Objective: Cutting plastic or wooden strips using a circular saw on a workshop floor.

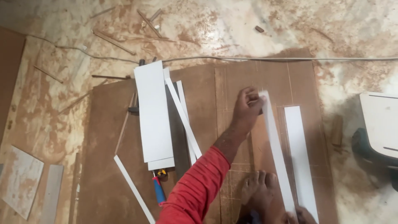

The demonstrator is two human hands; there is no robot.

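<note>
Left hand (248,105) pinching white laminate strip (277,153) at 12 o'clock end; right hand (304,215), 6 o'clock, grip unclear. Could buckle or snap if flexed.

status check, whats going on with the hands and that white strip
Left hand pinching top end of white strip. Right hand at its bottom end, grip unclear. Bare foot beside strip on brown board.

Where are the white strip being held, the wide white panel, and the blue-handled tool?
white strip (277,153), head view, middle of its length
wide white panel (153,112), head view, centre of its face
blue-handled tool (159,191), head view, on the handle
</note>
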